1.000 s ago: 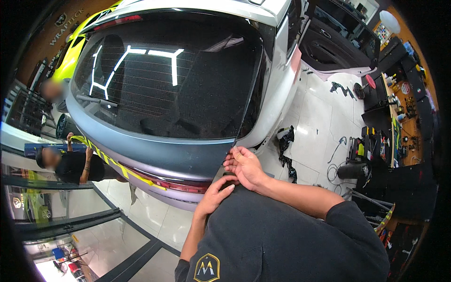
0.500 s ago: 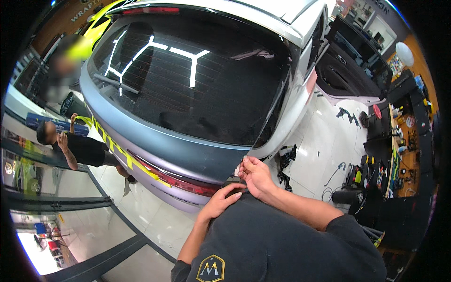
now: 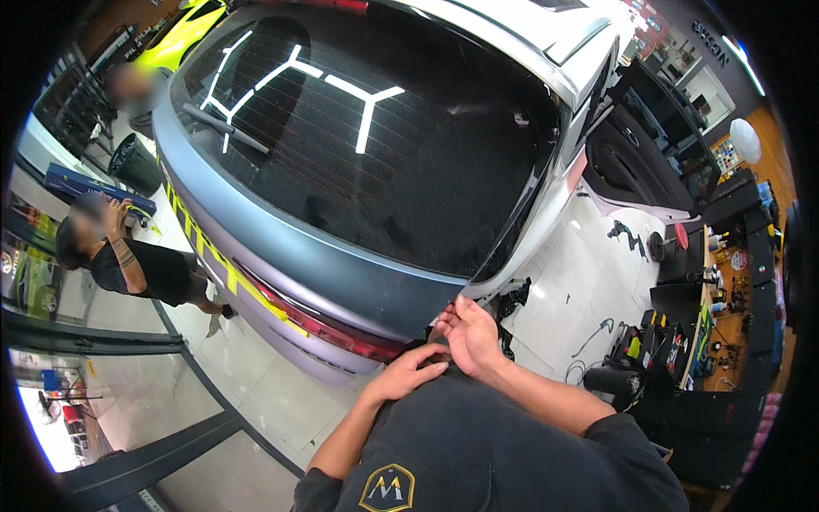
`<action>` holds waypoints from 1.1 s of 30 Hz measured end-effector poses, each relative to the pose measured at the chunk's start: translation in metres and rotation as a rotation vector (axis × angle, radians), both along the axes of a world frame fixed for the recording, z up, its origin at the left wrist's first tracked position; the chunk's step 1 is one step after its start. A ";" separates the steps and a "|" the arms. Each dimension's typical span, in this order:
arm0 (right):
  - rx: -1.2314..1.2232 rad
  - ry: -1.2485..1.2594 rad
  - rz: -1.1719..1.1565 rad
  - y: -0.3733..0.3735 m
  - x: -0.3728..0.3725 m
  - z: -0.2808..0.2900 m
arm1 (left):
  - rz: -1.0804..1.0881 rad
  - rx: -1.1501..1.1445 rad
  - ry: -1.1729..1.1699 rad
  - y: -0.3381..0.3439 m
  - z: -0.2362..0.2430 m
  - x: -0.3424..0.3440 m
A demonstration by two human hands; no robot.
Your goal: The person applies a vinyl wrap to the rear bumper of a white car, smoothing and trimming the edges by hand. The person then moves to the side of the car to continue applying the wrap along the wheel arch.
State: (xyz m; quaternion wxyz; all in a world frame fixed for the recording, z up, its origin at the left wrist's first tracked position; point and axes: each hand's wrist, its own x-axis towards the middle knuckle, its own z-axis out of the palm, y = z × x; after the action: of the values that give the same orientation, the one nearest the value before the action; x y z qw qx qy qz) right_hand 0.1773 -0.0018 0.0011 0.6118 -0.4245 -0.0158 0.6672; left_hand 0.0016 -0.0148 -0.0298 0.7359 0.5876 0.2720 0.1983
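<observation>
My right hand (image 3: 471,340) is raised at the right corner of the car's blue-grey tailgate panel (image 3: 367,282), thumb and index finger pinched at its edge on something too small to make out. Just lower and to the left, my left hand (image 3: 405,375) has loosely curved fingers spread from the thumb, tips partly hidden behind my dark shirt. Below the panel run a red taillight strip (image 3: 358,341) and a lilac bumper (image 3: 299,354), with yellow tape (image 3: 230,277) along the left part. The dark rear window (image 3: 358,171) lies above.
A co-worker (image 3: 128,264) stands left of the car with hands raised near the head; another person (image 3: 136,90) is behind. An open door (image 3: 648,145), black scraps (image 3: 627,239), a hose (image 3: 589,341) and a cluttered bench (image 3: 725,299) are on the right; glass panels (image 3: 102,388) at lower left.
The view has shifted, so car and hands sit lower and farther right. My right hand remains at the panel corner. The co-worker's hands have left the yellow strip and risen toward the head.
</observation>
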 end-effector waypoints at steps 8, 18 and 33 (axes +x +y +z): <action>-0.004 -0.330 0.179 0.002 0.015 0.019 | 0.055 -0.048 -0.004 0.002 0.004 -0.001; -0.016 -0.626 0.408 0.017 0.030 0.033 | 0.021 -0.070 0.012 0.009 0.012 -0.001; -0.048 -0.516 0.355 0.023 0.033 0.021 | 0.031 -0.105 -0.039 0.006 0.009 0.000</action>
State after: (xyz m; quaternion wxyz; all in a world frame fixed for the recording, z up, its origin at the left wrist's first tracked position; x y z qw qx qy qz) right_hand 0.2102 0.0207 0.0221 0.4512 -0.5848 -0.2285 0.6342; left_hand 0.0019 -0.0093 -0.0212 0.7676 0.5398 0.2770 0.2065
